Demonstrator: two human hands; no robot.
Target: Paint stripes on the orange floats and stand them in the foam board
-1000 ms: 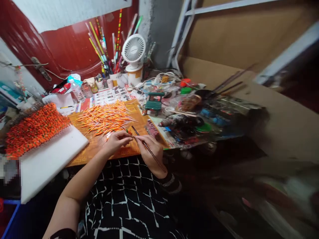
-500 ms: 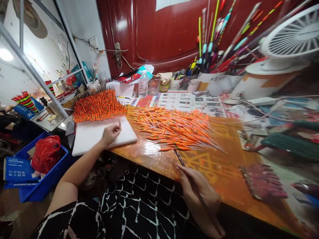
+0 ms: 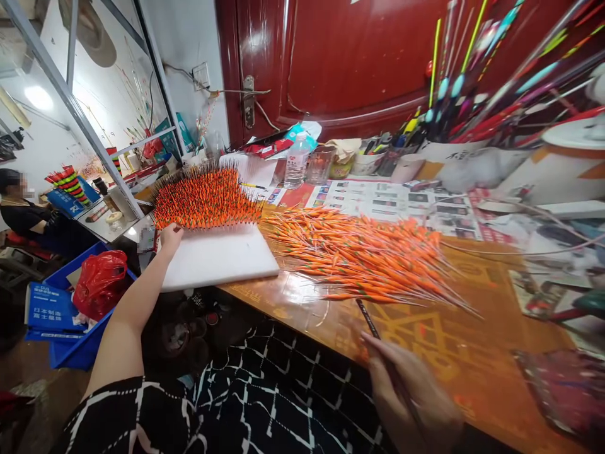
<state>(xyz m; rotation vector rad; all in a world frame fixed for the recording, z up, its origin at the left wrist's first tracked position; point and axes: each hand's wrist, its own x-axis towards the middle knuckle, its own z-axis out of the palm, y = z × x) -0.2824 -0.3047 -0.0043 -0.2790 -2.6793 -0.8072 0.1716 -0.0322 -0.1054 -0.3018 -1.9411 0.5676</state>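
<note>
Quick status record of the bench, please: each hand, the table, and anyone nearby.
left hand: at the left edge of a white foam block, beside upright orange fishing floats
right hand: holding a thin dark brush
table: bears loose orange floats in a heap
nearby: seated person at far left

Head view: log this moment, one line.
left hand: at edge of white foam block | right hand: holds thin paintbrush | nearby: orange fishing floats
</note>
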